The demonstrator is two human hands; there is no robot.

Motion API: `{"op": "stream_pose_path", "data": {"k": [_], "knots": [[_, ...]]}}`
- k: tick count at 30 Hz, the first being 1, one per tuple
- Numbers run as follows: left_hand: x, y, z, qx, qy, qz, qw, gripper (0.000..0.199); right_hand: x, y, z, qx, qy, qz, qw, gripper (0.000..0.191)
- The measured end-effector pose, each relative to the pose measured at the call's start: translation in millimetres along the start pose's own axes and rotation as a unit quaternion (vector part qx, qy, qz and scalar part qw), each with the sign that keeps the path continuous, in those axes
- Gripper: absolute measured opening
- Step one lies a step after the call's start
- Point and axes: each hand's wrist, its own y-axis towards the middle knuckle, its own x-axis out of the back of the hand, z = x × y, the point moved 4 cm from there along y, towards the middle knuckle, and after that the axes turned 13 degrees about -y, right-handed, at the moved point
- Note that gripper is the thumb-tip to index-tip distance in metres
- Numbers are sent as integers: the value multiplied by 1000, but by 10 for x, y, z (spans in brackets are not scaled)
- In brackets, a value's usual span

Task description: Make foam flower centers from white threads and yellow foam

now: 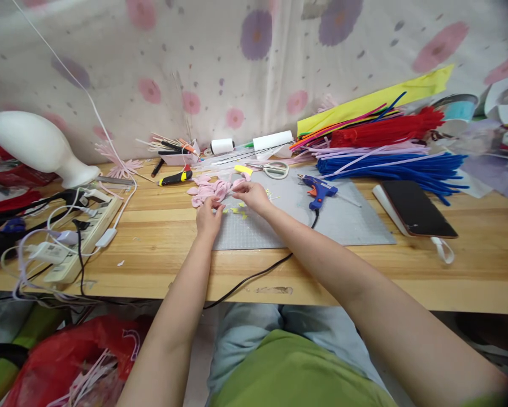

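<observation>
My left hand (210, 216) is at the left edge of the grey cutting mat (342, 220), its fingers pinched together beside a heap of pink fuzzy petal-shaped pieces (209, 191). Whatever it holds is too small to make out. Just to its right, my right hand (254, 196) has thumb and fingers closed at a pink fuzzy piece (242, 180). Small yellow bits (243, 215) lie on the mat between and below the hands. Scissors (276, 170) rest behind the right hand. A blue glue gun (318, 191) lies on the mat to the right.
A yellow-black utility knife (175, 178) lies left of the heap. Bundles of blue (389, 168) and red pipe cleaners (385, 129) fill the back right. A phone (419, 208) sits at right. Left are a power strip (84, 237) and a white foam head (37, 141). The black cord (254, 277) crosses the front.
</observation>
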Motion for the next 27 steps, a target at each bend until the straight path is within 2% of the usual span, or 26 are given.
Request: {"op": "stream_pose_path", "data": {"k": [5,9,11,13,15,17,19,20,21,23,25,27], "knots": [[40,7,30,31,108,-6,994,20,259,18,-93,-29,25,-33,999,32],[9,15,-6,-2,159,11,987,23,461,-45,-115,-37,48,24,998,32],[28,31,-44,-12,175,-13,984,29,523,-64,-111,-28,63,69,995,30],[76,59,-103,-22,171,-66,983,34,563,-68,-86,-8,78,104,991,30],[104,94,-191,-43,137,-114,983,33,587,-69,-37,12,89,125,988,31],[69,132,-293,-60,64,-128,988,29,598,-76,29,22,92,134,987,31],[-55,165,-384,-41,-57,-87,994,25,601,-86,92,26,87,126,988,28],[-153,172,-412,0,-134,-44,990,25,598,-90,114,28,86,118,989,25],[-268,165,-427,64,-211,9,975,26,593,-92,127,31,86,107,990,23],[-490,100,-464,190,-311,115,924,29,568,-90,114,35,91,89,991,17],[-604,28,-500,250,-339,163,892,30,517,-86,59,33,92,82,992,16],[-634,-21,-502,267,-331,177,888,30,449,-89,-5,29,89,85,992,16]]}}
